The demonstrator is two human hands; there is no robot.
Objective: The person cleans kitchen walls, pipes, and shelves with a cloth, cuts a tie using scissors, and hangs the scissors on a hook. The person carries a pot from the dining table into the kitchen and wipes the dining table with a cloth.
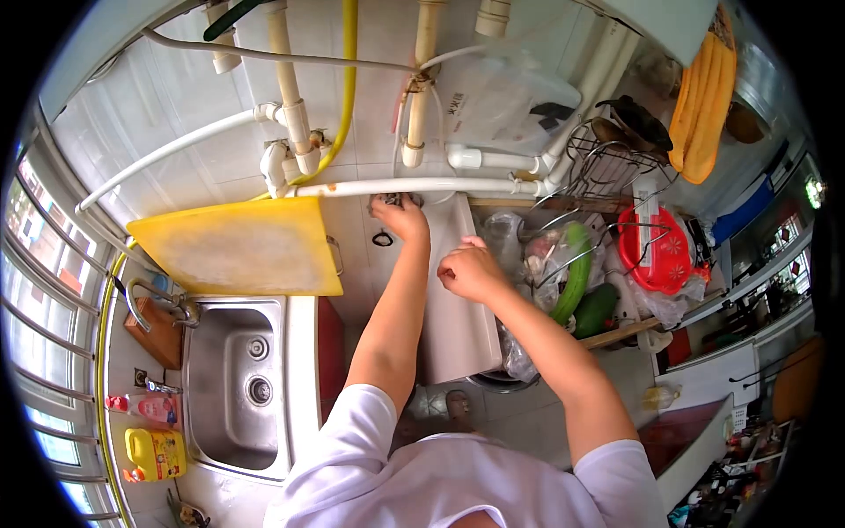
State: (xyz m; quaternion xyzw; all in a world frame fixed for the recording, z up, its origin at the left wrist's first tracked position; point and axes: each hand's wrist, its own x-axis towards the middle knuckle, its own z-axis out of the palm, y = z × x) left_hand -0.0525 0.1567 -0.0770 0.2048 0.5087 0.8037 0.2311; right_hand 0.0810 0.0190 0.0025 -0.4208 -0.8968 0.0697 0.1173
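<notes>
Grip curled, left hand (pixel 403 217) on dark object (pixel 393 199)

daylight comes through the barred window (pixel 48 326) at left — bright, washed-out panes, a soft sheen on the sink (pixel 238 422). shadows look faint. wide-lens distortion bows the edges — corners fall to black, far right dim.

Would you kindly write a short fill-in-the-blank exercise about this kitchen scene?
The left hand reaches ____ from the body than the right hand.
The cucumber lies to the ____ of both hands.
The cutting board has a ____ border.
The yellow jug stands to the ____ of the sink.

Missing words: farther; right; yellow; left.
</notes>
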